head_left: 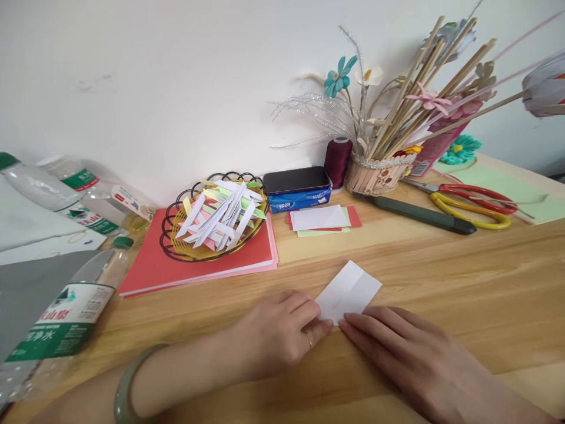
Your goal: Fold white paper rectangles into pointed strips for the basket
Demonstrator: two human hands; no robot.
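Note:
A small white sheet of paper (pixel 348 288) with a crease across it lies at an angle on the wooden table. Curled fingers of my left hand (pixel 282 327) hold its left side, the thumb at the near corner. My right hand (pixel 406 347) has its fingers together, with the thumb and index fingertips pressed on the near right edge. Just beyond is a stack of white, red and green paper slips (pixel 320 218). Folded paper strips (pixel 220 215) in several colours fill a yellow basket (pixel 194 254) with a black looped rim.
The basket stands on red paper (pixel 145 265). Plastic bottles (pixel 66 306) lie at the left. Behind are a phone (pixel 295 179) on a blue pack (pixel 300 200), dark red thread (pixel 338 162) and a flower holder (pixel 375 175). Scissors (pixel 470 221) and a dark green-handled tool (pixel 419 214) lie right.

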